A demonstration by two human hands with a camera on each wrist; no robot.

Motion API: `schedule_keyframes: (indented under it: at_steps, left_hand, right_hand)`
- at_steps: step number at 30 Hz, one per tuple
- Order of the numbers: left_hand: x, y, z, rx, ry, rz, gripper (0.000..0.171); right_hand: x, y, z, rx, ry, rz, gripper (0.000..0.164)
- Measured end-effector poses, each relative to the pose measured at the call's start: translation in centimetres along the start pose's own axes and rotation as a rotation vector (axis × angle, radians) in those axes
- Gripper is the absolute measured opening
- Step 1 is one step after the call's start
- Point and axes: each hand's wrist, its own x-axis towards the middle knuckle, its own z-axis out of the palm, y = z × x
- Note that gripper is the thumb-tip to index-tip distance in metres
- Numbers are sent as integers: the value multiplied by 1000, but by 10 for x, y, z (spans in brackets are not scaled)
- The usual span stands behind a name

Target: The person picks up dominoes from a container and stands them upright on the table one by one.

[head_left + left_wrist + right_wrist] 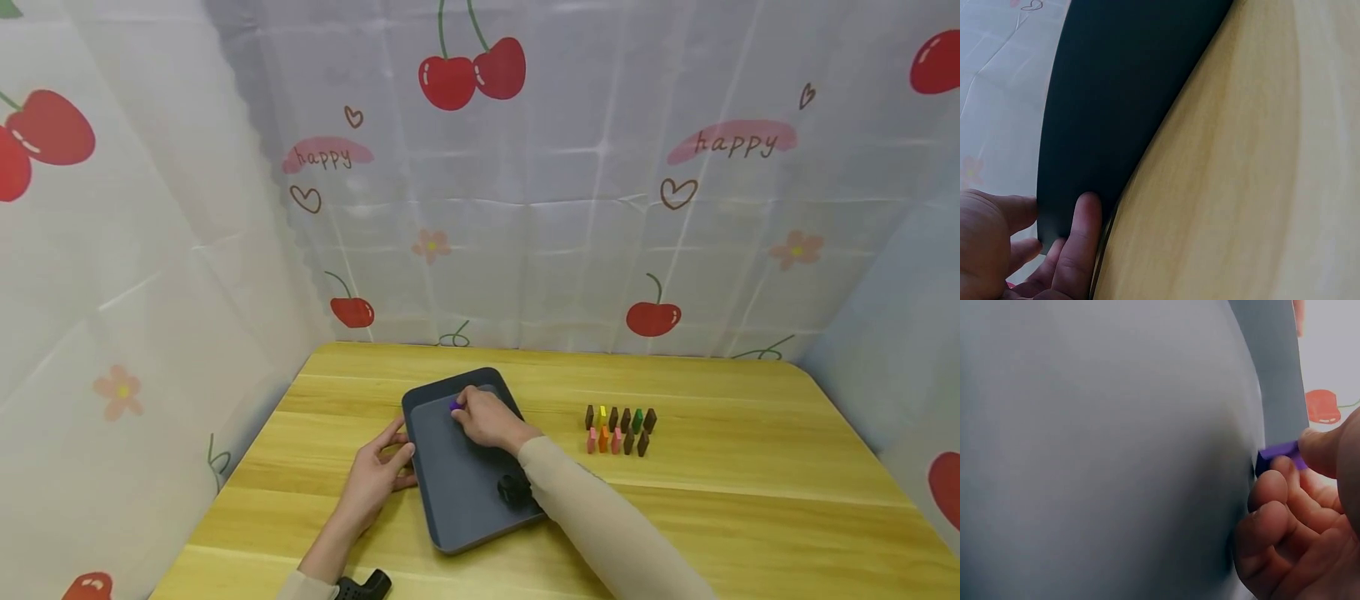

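A dark grey rectangular tray (457, 508) lies slanted on the wooden table. Inside it, toward the far end, my right hand (491, 421) pinches a small purple block (1280, 450) between thumb and fingers, low over the tray floor. The right wrist view has the block close to the tray's side wall. My left hand (375, 475) rests at the tray's left side, its fingertips touching the outer wall, as the left wrist view also shows on the dark wall (1116, 94).
Right of the tray, small domino-like blocks stand upright in two rows: several brown ones (628, 441), pink (617, 440), orange (603, 439), yellow (602, 416) and green (637, 420). A cherry-print curtain (525, 250) hangs behind the table (750, 500).
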Motion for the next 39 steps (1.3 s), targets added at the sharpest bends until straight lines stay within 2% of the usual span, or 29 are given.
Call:
schedule_keyframes:
  at_steps: [11, 21, 28, 39]
  left_hand:
    - [-2, 2, 1, 4, 7, -6, 58]
    - [-2, 2, 0, 5, 2, -9, 58]
    - [-2, 3, 0, 1, 0, -8, 58]
    - [-1, 2, 0, 9, -5, 8, 59]
  right_hand:
    - [-9, 2, -10, 82, -19, -58, 27]
    - [-21, -1, -27, 42, 1, -106, 24]
    - [-37, -7, -43, 20, -10, -123, 23]
    - [-66, -3, -64, 12, -35, -137, 19]
